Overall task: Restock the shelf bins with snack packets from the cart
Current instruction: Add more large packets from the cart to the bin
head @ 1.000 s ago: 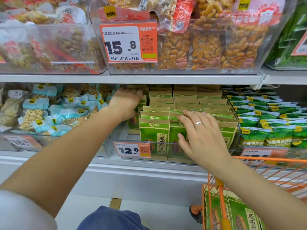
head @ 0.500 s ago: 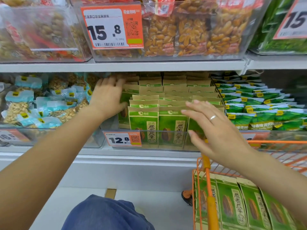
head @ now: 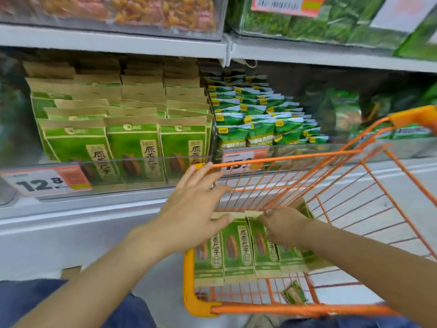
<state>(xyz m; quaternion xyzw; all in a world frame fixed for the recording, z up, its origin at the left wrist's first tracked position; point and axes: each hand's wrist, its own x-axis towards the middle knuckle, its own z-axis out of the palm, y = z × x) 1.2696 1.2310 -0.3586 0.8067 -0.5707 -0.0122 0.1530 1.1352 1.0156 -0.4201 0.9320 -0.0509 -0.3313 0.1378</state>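
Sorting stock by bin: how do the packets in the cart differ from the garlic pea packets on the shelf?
The cart packets are tall, flat and kraft-edged, lying in a row; the pea packets are smaller, puffier and glossy with yellow tags, standing in rows. The right hand rests on the cart packets; nothing touches the pea packets. Both are mostly green.

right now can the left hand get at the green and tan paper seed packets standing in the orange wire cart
Probably yes: the left hand hovers open over the cart, whose top is open, beside the seed packets the right hand grips.
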